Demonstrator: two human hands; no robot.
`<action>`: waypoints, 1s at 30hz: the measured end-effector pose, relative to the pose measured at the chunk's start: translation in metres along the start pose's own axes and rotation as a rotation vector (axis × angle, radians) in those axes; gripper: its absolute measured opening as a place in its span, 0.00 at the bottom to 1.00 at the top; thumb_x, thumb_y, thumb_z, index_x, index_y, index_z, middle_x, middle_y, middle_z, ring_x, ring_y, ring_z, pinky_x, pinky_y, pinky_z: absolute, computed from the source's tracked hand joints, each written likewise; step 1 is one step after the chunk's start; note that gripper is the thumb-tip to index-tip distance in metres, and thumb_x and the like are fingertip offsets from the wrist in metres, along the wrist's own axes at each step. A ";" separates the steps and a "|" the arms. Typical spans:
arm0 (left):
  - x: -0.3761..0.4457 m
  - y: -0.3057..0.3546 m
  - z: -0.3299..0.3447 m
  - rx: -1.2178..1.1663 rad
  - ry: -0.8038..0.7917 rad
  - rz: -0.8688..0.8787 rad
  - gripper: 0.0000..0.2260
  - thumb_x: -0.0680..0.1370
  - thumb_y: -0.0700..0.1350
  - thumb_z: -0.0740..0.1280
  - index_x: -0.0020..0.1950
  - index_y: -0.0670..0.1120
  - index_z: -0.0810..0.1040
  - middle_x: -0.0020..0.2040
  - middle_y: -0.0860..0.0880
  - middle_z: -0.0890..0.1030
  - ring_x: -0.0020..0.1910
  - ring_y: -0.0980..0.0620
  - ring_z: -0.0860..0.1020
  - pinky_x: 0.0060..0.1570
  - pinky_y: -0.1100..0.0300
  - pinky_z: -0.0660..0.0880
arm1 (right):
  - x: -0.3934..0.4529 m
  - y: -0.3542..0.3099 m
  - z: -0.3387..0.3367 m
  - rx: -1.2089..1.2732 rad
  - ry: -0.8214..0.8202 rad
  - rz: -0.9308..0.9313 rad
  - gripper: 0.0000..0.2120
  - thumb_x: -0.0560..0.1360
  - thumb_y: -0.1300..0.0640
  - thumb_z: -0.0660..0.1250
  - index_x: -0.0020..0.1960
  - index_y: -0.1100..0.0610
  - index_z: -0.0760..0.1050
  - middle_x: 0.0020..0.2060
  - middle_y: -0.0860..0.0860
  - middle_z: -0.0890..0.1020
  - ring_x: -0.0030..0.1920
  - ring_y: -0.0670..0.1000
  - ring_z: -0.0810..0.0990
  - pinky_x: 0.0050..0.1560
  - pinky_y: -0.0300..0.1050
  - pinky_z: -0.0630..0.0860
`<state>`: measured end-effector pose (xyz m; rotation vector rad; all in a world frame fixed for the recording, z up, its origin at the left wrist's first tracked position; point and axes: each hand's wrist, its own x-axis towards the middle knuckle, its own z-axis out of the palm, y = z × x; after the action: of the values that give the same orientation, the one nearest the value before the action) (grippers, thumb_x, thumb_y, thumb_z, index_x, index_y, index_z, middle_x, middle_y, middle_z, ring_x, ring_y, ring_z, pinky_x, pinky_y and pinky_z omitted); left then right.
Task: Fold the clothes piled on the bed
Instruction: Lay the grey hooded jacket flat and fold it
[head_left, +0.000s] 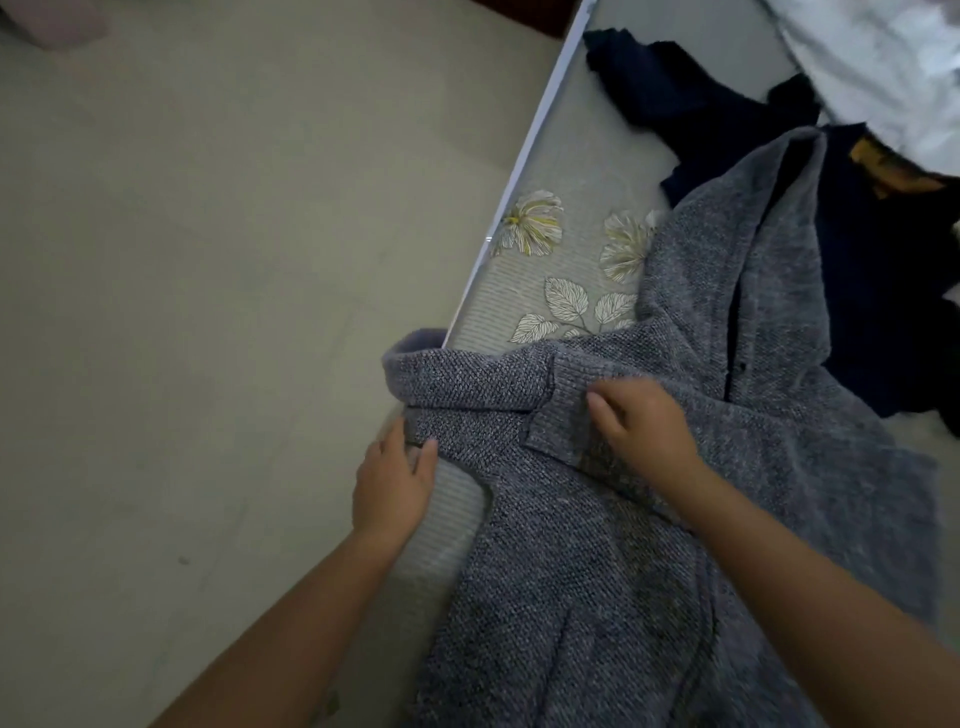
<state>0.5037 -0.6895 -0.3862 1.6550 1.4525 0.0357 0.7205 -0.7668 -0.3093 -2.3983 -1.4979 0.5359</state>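
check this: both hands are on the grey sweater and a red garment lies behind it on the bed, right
Not quite. In the head view the garment behind the grey sweater is dark navy, not red. The rest holds: left hand and right hand are both on the sweater, on the bed.

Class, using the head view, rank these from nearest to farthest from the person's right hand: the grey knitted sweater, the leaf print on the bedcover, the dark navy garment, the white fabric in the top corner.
Starting from the right hand:
1. Grey knitted sweater, directly under the hand.
2. Leaf print, just beyond, up-left.
3. Dark navy garment, farther up the bed.
4. White fabric, far top-right corner.
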 end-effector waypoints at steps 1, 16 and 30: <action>0.001 0.002 0.002 -0.033 0.001 0.013 0.24 0.79 0.55 0.55 0.73 0.49 0.60 0.64 0.41 0.73 0.61 0.41 0.72 0.59 0.48 0.70 | 0.014 -0.003 -0.003 0.017 0.055 0.022 0.14 0.78 0.57 0.59 0.50 0.66 0.78 0.42 0.61 0.81 0.44 0.59 0.78 0.45 0.48 0.71; 0.011 0.014 0.003 -0.474 0.062 -0.142 0.25 0.78 0.47 0.64 0.73 0.47 0.60 0.68 0.45 0.70 0.64 0.47 0.71 0.60 0.56 0.68 | 0.124 -0.009 0.008 -0.155 0.070 0.172 0.12 0.79 0.52 0.57 0.43 0.60 0.65 0.32 0.53 0.69 0.40 0.55 0.70 0.39 0.47 0.62; 0.074 0.000 -0.005 -1.315 0.068 -0.708 0.29 0.75 0.33 0.64 0.73 0.49 0.59 0.68 0.38 0.68 0.60 0.41 0.73 0.51 0.54 0.72 | 0.058 0.005 0.062 -0.232 0.206 -0.113 0.25 0.74 0.49 0.52 0.57 0.66 0.76 0.61 0.66 0.73 0.64 0.69 0.68 0.63 0.69 0.60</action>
<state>0.5241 -0.6268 -0.4211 0.0689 1.4427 0.5253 0.7201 -0.7153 -0.3770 -2.4272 -1.6679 0.0904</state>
